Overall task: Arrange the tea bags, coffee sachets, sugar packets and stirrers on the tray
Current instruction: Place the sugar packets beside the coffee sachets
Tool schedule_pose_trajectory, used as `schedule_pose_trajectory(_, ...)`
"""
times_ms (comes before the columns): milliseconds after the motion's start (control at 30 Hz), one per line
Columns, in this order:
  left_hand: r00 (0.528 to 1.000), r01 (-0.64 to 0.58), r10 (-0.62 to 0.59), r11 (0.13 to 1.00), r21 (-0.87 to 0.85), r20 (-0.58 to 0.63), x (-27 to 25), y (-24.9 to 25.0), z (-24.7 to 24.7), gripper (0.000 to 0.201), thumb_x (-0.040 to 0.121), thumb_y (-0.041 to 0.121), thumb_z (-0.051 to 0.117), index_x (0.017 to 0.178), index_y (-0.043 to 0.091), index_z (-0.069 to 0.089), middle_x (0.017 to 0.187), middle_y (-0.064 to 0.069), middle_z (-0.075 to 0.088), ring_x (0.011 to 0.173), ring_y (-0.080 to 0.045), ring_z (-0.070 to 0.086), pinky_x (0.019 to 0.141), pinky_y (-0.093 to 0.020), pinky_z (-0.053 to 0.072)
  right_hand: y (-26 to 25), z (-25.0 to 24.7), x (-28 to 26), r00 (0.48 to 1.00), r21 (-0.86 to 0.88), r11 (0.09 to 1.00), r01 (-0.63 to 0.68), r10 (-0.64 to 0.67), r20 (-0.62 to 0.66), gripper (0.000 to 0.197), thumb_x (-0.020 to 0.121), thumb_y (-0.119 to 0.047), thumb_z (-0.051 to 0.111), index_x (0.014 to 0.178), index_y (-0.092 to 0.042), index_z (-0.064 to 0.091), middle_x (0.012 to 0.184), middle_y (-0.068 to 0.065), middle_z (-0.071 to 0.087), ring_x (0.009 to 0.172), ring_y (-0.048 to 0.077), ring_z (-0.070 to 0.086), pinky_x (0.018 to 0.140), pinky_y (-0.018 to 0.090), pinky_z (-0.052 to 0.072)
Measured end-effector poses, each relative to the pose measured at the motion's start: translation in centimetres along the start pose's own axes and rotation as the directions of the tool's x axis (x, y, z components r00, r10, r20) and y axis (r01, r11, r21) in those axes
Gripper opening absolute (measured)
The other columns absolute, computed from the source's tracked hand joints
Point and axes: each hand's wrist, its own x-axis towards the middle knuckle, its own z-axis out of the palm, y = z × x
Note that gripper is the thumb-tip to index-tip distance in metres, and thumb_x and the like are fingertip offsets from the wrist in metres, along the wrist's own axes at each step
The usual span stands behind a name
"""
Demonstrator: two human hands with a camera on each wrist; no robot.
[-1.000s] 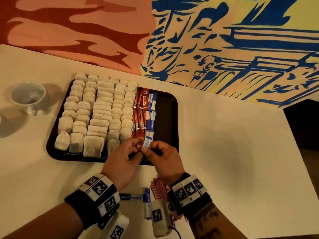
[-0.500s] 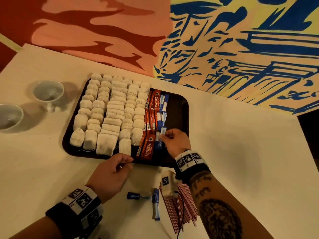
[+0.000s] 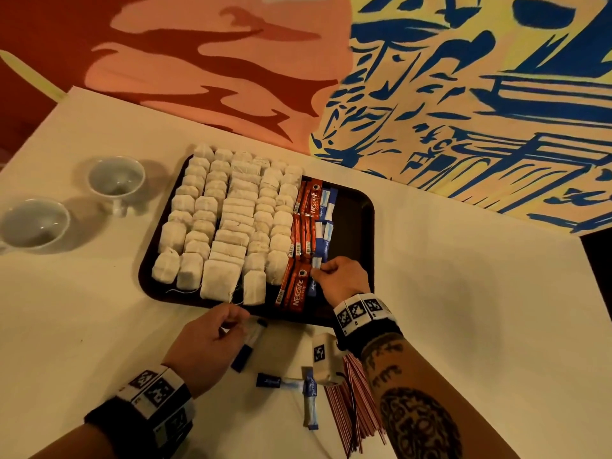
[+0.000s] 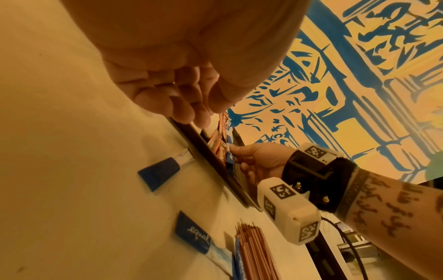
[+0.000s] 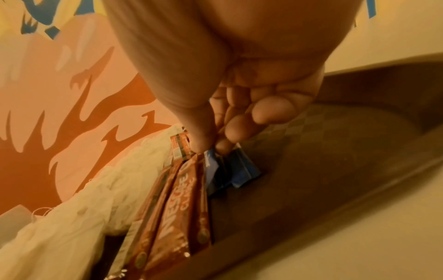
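Observation:
A dark tray (image 3: 361,210) holds rows of white tea bags (image 3: 228,220), red coffee sachets (image 3: 301,233) and a column of blue sugar packets (image 3: 326,207). My right hand (image 3: 319,271) is over the tray's near right part. It pinches a blue sugar packet (image 5: 239,170) beside the nearest sachets. My left hand (image 3: 236,321) hovers by the tray's front rim with loosely curled fingers (image 4: 191,113) that hold nothing. A blurred blue-white packet (image 3: 248,346) lies on the table just below it. Two more packets (image 3: 268,380) and a bundle of red-white stirrers (image 3: 354,405) lie nearer me.
Two white cups (image 3: 116,180) (image 3: 33,223) stand on the table left of the tray. A painted wall runs along the table's far edge. The tray's right strip (image 3: 351,240) is bare, and the table's right edge drops off at the far right.
My hands have parted: the left drew back from the tray to the table in front, while the right stayed on the tray with a sugar packet. A third packet now lies by the left hand.

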Motion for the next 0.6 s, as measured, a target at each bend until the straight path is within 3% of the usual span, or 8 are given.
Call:
schedule_pose_trajectory(200,0.996,0.045,-0.054,0.990,0.137,0.066,0.4,-0.2,1.0,0.014,0.094,0.031,0.061,0.105,0.036,0.054,0.101,0.015,0.060,0.083,-0.001,0.059,0.066,-0.014,0.043,0.3,-0.4,-1.0,1.000,0.018,1.000,-0.003,0.003,-0.028,0.023,0.085,-0.042,0.075,0.093,-0.023,0.067,0.102,-0.002,0.070,0.088,0.013,0.062,0.078,0.027,0.050)
schedule_pose_trajectory(367,0.995,0.004,-0.035,0.952,0.305,0.094,0.7,-0.5,2.4,0.034,0.084,0.039,0.072,0.112,0.028,0.056,0.106,0.009,0.056,0.097,-0.012,0.058,0.087,-0.028,0.050,1.5,-1.0,-4.6,0.999,0.010,0.999,0.052,-0.052,-0.009,0.026,0.089,-0.050,0.066,0.095,-0.024,0.069,0.096,-0.005,0.070,0.087,0.012,0.064,0.077,0.029,0.052)
schedule_pose_trajectory(467,0.993,-0.061,0.007,0.880,0.471,0.117,1.0,-0.8,3.2,0.041,0.084,0.038,0.071,0.120,0.025,0.055,0.115,0.004,0.053,0.107,-0.019,0.056,0.092,-0.032,0.048,3.2,-0.4,-7.3,0.995,-0.052,0.994,0.093,-0.091,0.032,0.025,0.091,-0.049,0.064,0.098,-0.025,0.068,0.095,-0.006,0.069,0.087,0.012,0.064,0.079,0.030,0.053)
schedule_pose_trajectory(600,0.977,-0.171,0.044,0.738,0.653,0.207,0.7,-0.6,3.9,0.026,0.094,0.030,0.058,0.117,0.019,0.056,0.122,-0.004,0.053,0.112,-0.023,0.053,0.094,-0.034,0.046,5.5,0.4,-8.9,0.987,-0.095,0.984,0.148,-0.141,0.081,0.017,0.092,-0.037,0.064,0.104,-0.025,0.067,0.103,-0.004,0.067,0.089,0.011,0.064,0.082,0.029,0.055)
